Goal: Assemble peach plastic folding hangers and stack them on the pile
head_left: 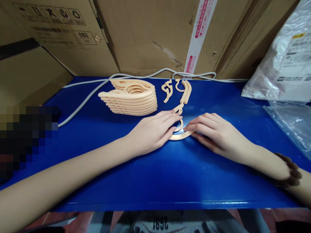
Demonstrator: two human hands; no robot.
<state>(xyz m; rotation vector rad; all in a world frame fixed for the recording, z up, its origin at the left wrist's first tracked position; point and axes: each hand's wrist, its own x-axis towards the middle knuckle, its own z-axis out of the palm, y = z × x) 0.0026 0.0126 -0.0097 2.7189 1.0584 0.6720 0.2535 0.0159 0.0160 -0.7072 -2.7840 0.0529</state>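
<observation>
A cream plastic folding hanger (pixel 181 136) lies between my two hands on the blue tabletop, its curved lower bar towards me. My left hand (pixel 155 129) is closed over its left side, and the fingers partly hide the hook and joint. At the right end of the bar, my right hand (pixel 216 136) pinches it between thumb and fingers. Beyond my left hand stands a stack of matching folded hangers (pixel 132 100). Loose hook pieces (pixel 167 90) and a pair of curved arm pieces (pixel 186 92) lie past the held hanger.
Cardboard boxes (pixel 150 35) wall off the back of the blue table (pixel 175 181). A white cable (pixel 82 106) runs along the rear and left. Plastic-wrapped packaging (pixel 279 68) stands at the right, with a clear bag (pixel 291 119) below it. A pixelated dark area covers the left edge.
</observation>
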